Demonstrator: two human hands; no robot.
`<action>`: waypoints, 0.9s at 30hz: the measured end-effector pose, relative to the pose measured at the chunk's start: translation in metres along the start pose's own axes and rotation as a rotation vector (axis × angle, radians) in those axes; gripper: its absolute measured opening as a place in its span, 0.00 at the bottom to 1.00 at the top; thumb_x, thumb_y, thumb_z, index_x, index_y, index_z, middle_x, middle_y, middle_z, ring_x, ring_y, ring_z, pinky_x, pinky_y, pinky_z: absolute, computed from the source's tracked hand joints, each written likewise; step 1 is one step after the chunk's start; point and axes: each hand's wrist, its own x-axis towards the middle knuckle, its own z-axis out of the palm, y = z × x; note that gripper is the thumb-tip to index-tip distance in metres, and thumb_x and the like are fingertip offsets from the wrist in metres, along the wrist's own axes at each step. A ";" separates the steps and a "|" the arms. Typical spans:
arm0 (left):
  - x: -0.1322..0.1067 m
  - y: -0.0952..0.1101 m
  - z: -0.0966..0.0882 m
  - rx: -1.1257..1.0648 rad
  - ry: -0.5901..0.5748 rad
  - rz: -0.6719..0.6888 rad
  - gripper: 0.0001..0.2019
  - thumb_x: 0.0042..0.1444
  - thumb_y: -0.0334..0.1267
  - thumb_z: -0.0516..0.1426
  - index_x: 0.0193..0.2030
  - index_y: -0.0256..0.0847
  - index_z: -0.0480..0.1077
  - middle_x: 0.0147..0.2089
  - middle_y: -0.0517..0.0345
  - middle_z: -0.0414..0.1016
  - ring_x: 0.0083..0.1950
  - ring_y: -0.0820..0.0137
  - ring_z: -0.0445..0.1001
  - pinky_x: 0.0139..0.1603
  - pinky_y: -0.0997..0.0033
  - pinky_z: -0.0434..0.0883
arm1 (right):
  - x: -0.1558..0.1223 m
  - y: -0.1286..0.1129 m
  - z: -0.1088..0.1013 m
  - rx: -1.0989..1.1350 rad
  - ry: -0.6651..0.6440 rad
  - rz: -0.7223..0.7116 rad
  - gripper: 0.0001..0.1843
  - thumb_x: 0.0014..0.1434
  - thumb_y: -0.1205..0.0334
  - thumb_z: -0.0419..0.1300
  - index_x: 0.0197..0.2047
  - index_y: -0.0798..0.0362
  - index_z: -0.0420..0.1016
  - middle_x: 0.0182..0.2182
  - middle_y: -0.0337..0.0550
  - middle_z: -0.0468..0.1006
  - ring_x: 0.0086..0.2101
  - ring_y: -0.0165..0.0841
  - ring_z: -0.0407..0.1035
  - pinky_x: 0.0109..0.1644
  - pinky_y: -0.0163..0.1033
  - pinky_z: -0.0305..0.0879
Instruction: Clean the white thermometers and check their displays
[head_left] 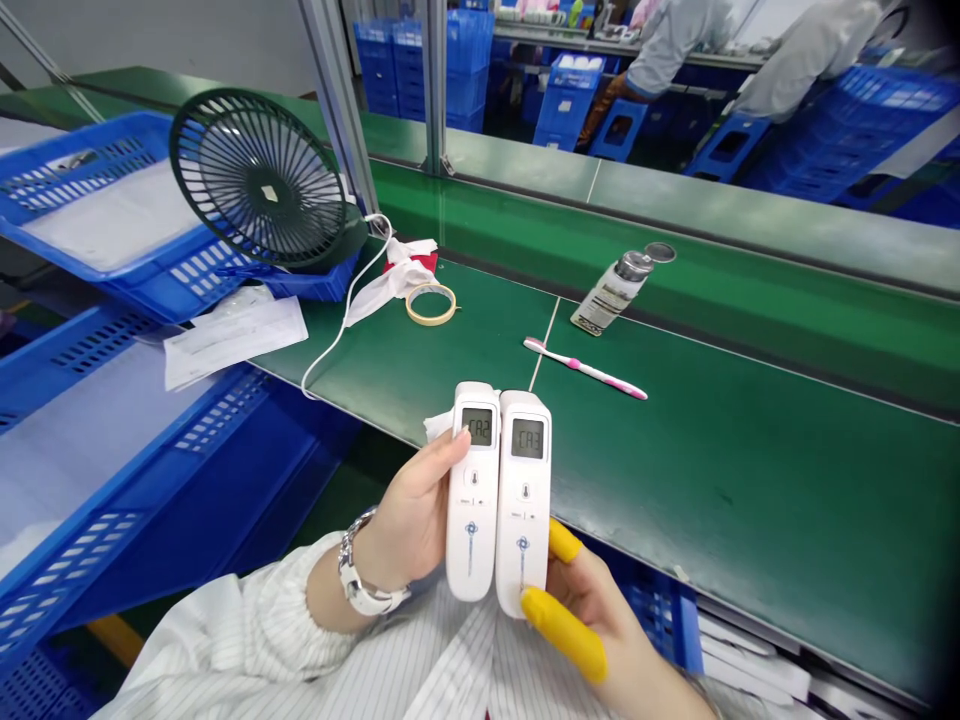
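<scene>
Two white infrared thermometers stand side by side in front of my body, touching or nearly so. My left hand (416,505) is closed around the left thermometer (471,540), its thumb at the lower left of the screen, which reads "CA2". The right thermometer (523,510) shows "CA3"; my right hand (592,610) grips its lower end, with yellow finger covers on the thumb and a finger. Both devices face me, held upright near the table's front edge. Their backs and most of my fingers behind them are hidden.
On the green table (750,470) lie a pink-white toothbrush (589,371), a roll of tape (430,305) and a metal-capped bottle (613,292). A dark fan (259,180) with a white cable stands left, near blue crates (112,255) and papers (232,335). Co-workers' sleeves (679,50) show across the line.
</scene>
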 end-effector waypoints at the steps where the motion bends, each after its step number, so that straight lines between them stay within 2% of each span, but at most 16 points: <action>1: 0.000 0.000 0.000 -0.007 0.013 0.003 0.12 0.57 0.40 0.53 0.42 0.35 0.69 0.35 0.50 0.77 0.38 0.60 0.77 0.43 0.61 0.72 | 0.000 0.001 -0.001 -0.004 0.001 -0.002 0.24 0.60 0.57 0.57 0.59 0.39 0.60 0.51 0.43 0.72 0.46 0.37 0.69 0.48 0.43 0.66; 4: 0.000 -0.001 0.000 -0.032 0.037 0.001 0.11 0.56 0.40 0.54 0.42 0.35 0.69 0.35 0.51 0.77 0.41 0.60 0.76 0.45 0.61 0.71 | -0.001 0.003 -0.002 -0.005 0.010 0.002 0.24 0.60 0.58 0.57 0.59 0.40 0.60 0.49 0.43 0.73 0.44 0.37 0.70 0.46 0.42 0.66; 7: 0.000 0.000 0.000 -0.042 0.049 -0.019 0.11 0.57 0.40 0.53 0.41 0.35 0.69 0.35 0.51 0.77 0.39 0.59 0.77 0.44 0.60 0.71 | 0.000 0.003 -0.002 0.009 0.009 0.017 0.24 0.59 0.58 0.58 0.59 0.40 0.60 0.47 0.43 0.74 0.43 0.36 0.70 0.44 0.42 0.67; 12: 0.000 0.001 0.003 -0.001 0.063 -0.042 0.14 0.58 0.41 0.50 0.44 0.34 0.68 0.37 0.45 0.78 0.37 0.57 0.77 0.40 0.56 0.72 | 0.000 -0.002 -0.001 0.027 -0.008 0.034 0.24 0.59 0.55 0.58 0.58 0.41 0.61 0.45 0.43 0.75 0.41 0.36 0.70 0.44 0.42 0.66; 14: 0.001 0.000 0.003 0.001 0.046 -0.046 0.14 0.59 0.41 0.49 0.44 0.33 0.68 0.37 0.45 0.78 0.37 0.58 0.77 0.40 0.57 0.72 | -0.002 0.002 -0.003 0.037 0.015 0.040 0.22 0.60 0.52 0.55 0.58 0.42 0.62 0.43 0.43 0.76 0.39 0.36 0.71 0.43 0.42 0.67; 17: 0.002 0.000 0.002 -0.012 0.026 -0.057 0.15 0.59 0.41 0.48 0.44 0.33 0.68 0.36 0.47 0.78 0.36 0.60 0.77 0.42 0.59 0.72 | -0.004 0.012 -0.007 0.099 0.072 0.020 0.23 0.62 0.45 0.47 0.55 0.45 0.67 0.40 0.45 0.77 0.38 0.39 0.72 0.41 0.45 0.67; 21: 0.004 -0.001 -0.001 -0.046 0.027 -0.079 0.15 0.59 0.41 0.48 0.44 0.33 0.69 0.37 0.49 0.78 0.37 0.62 0.77 0.43 0.62 0.71 | -0.002 0.018 -0.008 0.147 0.092 0.006 0.29 0.57 0.36 0.47 0.48 0.49 0.71 0.36 0.47 0.77 0.35 0.42 0.72 0.36 0.47 0.68; 24: 0.004 -0.001 -0.001 -0.046 0.000 -0.077 0.17 0.60 0.43 0.47 0.45 0.33 0.69 0.39 0.47 0.78 0.38 0.59 0.77 0.42 0.59 0.71 | 0.002 0.011 -0.004 0.178 0.059 0.062 0.24 0.61 0.42 0.46 0.54 0.47 0.65 0.33 0.44 0.77 0.32 0.37 0.71 0.35 0.43 0.67; 27: 0.004 -0.003 -0.001 -0.055 -0.005 -0.026 0.22 0.61 0.48 0.43 0.47 0.33 0.68 0.39 0.45 0.77 0.40 0.55 0.76 0.40 0.55 0.71 | 0.007 0.002 0.002 0.171 0.022 0.063 0.21 0.62 0.53 0.52 0.58 0.43 0.57 0.33 0.39 0.76 0.33 0.32 0.71 0.35 0.36 0.66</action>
